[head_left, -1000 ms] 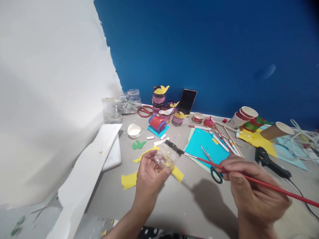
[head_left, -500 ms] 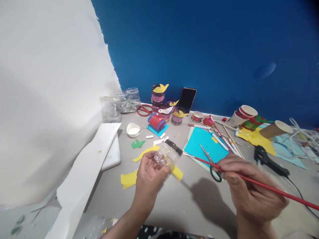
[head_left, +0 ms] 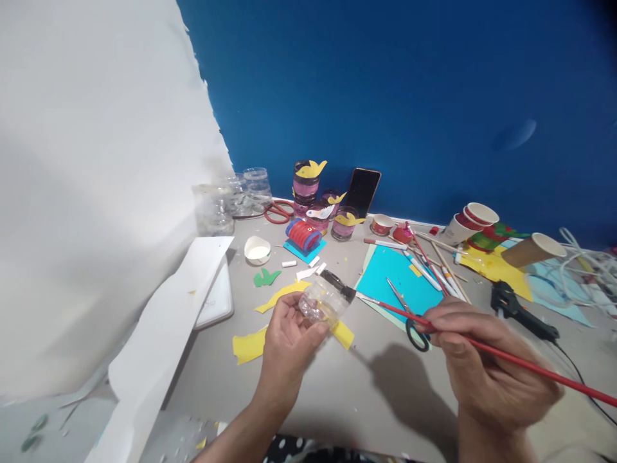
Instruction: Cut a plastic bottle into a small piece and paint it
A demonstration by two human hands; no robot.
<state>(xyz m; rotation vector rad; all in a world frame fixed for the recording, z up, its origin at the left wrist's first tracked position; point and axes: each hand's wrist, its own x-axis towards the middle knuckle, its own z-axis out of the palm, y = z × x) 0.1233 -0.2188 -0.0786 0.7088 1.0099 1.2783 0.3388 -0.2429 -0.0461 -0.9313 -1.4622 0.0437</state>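
My left hand (head_left: 293, 341) is closed round a small clear plastic cup (head_left: 322, 303), tilted with its rim up and to the right. A black painted band (head_left: 338, 286) runs along that rim. In my right hand (head_left: 486, 366) is a long red paintbrush (head_left: 525, 364), pinched between thumb and fingers. Its bristle tip lies at the right end of the black band and seems to touch it. Yellow paper strips (head_left: 249, 346) lie beside and beneath my left hand. Black-handled scissors (head_left: 417, 335) rest just left of my right fingertips.
Pink-and-black cups (head_left: 345, 225) with paper fish, a phone (head_left: 363, 191) and clear cups (head_left: 257, 185) stand along the back. Blue paper (head_left: 393, 273) with markers lies centre-right. A glue gun (head_left: 523, 312) and paper cups (head_left: 535, 251) are at right. A white paper sheet (head_left: 168, 341) is at left.
The brush tip has shifted slightly right along the cup's black band, and my right hand has moved slightly right with it. My left hand still holds the cup in nearly the same place.
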